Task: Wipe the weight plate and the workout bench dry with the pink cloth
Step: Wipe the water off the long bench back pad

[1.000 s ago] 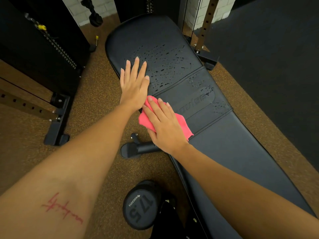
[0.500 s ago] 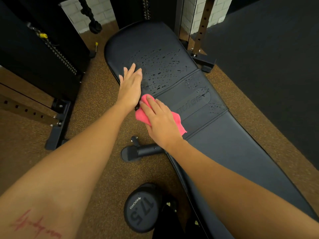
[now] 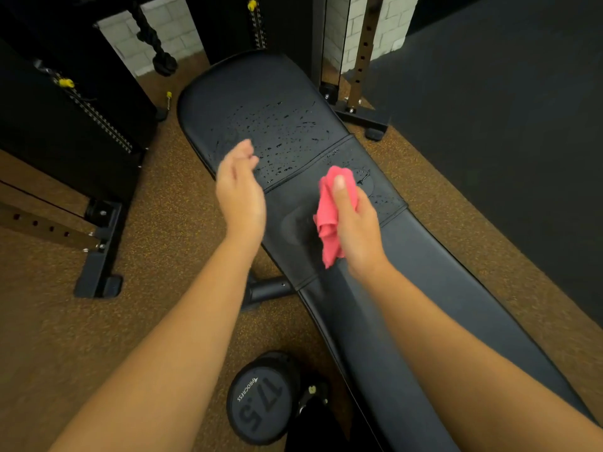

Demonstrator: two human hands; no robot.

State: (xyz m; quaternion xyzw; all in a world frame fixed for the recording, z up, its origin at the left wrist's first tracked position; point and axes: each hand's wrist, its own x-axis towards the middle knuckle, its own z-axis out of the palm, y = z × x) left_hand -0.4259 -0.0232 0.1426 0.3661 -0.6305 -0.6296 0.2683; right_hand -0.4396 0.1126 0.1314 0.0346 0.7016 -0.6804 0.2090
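The head view looks down on a brown speckled floor [image 3: 156, 265] that meets a dark mat [image 3: 509, 132] on the right, with a white brick wall [image 3: 372, 21] behind. One black workout bench [image 3: 391, 321] runs diagonally, and water droplets [image 3: 287, 132] are scattered over its far pad. One pink cloth [image 3: 328, 223] is bunched in the right hand [image 3: 357, 230], which grips it over the bench's middle section. The left hand [image 3: 241, 194] hangs over the pad's left edge with fingers loosely curled, holding nothing. One round weight [image 3: 261, 406] marked 17.5 lies on the floor beside the bench's near end.
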